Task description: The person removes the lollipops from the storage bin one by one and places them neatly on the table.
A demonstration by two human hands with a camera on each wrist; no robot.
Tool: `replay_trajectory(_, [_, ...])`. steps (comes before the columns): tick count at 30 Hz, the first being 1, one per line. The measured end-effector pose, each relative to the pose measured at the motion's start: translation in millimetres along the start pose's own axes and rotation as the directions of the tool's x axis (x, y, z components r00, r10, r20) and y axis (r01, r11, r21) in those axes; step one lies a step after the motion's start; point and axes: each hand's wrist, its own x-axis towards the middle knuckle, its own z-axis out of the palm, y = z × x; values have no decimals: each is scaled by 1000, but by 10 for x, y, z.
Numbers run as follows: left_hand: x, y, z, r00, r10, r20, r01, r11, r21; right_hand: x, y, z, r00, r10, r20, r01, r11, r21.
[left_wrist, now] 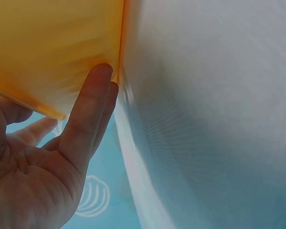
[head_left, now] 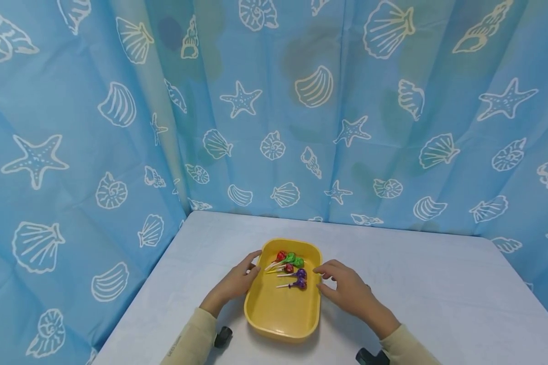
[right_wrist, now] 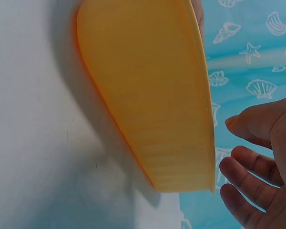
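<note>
Nearest, behind the hands: two beige sleeves (head_left: 192, 337), each with a black device (head_left: 223, 337) beside it. The yellow tray (head_left: 280, 309) lies between the hands, its bare end reaching nearer than either. Left hand (head_left: 234, 281): fingers extended, resting along the tray's outer wall, thumb at the rim. Right hand (head_left: 349, 291): fingers loosely bent, holding nothing, just beside the opposite rim; the right wrist view shows a gap between fingertips and wall.

Lollipops lie inside the tray, level with the fingertips and slightly beyond, untouched by either hand. In order outward: two purple lollipops (head_left: 300, 284), closer to the right hand, sticks toward the left; a dark red lollipop (head_left: 288, 267); two green lollipops (head_left: 298, 262); a bright red lollipop (head_left: 281, 256). White tabletop (head_left: 438, 284) extends beyond both hands to a blue shell-and-starfish curtain (head_left: 265, 111).
</note>
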Motion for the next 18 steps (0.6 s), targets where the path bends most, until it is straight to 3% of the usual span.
replay_trajectory(6, [-10,10,-7,1000,-1,3,1,1000,0,61,-46,53,998,-58,10,58,998,-16])
replay_trajectory(18, [-4,4,-10,1000,8,1,-8,1000,16,189,-109,140,993,-82,84,87,994,-60])
